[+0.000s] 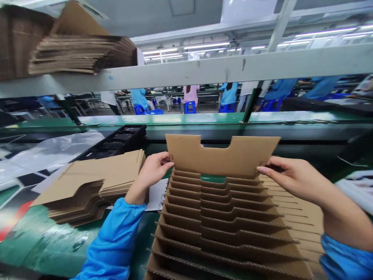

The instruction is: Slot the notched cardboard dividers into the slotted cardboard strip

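Between my two hands stands a notched cardboard divider [217, 160], upright at the far end of a cardboard partition grid [215, 229]. My left hand [154, 171] pinches the divider's left edge between thumb and fingers. At its right edge, my right hand [287, 177] grips it in the same way. The grid has several parallel dividers slotted across it, their ends poking past the side strips. A stack of notched cardboard pieces [96, 171] lies left of my left hand. Slotted cardboard strips [303, 217] lie under my right forearm.
A black tray [116, 142] and clear plastic bags [58, 149] lie behind the cardboard stack. A shelf beam [186, 74] crosses above the table, with more cardboard [78, 52] on it. People in blue and pink sit at benches farther off.
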Tool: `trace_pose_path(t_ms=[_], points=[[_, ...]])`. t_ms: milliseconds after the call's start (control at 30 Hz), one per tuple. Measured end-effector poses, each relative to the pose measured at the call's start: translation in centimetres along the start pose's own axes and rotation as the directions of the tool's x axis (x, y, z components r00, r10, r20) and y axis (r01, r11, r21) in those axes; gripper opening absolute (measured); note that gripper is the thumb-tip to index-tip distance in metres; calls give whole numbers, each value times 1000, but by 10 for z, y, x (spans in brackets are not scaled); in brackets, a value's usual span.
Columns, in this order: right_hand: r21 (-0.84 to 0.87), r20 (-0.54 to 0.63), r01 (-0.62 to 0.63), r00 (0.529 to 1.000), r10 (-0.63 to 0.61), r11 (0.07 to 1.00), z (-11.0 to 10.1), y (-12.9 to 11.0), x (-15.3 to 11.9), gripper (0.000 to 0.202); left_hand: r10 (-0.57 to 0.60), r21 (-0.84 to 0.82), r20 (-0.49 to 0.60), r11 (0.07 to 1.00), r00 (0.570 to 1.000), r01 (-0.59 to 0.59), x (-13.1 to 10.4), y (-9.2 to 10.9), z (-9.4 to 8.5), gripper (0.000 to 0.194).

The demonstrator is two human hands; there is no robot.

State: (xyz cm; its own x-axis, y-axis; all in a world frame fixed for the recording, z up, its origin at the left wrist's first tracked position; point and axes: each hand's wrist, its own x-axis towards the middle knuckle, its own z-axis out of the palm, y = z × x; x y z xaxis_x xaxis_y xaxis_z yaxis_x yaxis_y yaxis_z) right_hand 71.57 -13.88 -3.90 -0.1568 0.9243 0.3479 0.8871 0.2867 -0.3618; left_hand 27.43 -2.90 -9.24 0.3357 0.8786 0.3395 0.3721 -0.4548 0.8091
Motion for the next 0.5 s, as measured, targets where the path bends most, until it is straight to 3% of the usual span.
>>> trace_pose_path(t_ms=[133,267,500], points=[[34,100,-19,995,15,999,-3,-12,-4,44,-35,-16,-9,999,999,35,-5,5,0,41],[-49,131,-29,991,35,998,-2,-11,-7,44,-11,43,-100,999,995,15,-6,3,-3,41],[-14,38,-24,999,24,1000,-3,-11,-8,44,98,89,-290,993,952,-75,-7,0,3,76]])
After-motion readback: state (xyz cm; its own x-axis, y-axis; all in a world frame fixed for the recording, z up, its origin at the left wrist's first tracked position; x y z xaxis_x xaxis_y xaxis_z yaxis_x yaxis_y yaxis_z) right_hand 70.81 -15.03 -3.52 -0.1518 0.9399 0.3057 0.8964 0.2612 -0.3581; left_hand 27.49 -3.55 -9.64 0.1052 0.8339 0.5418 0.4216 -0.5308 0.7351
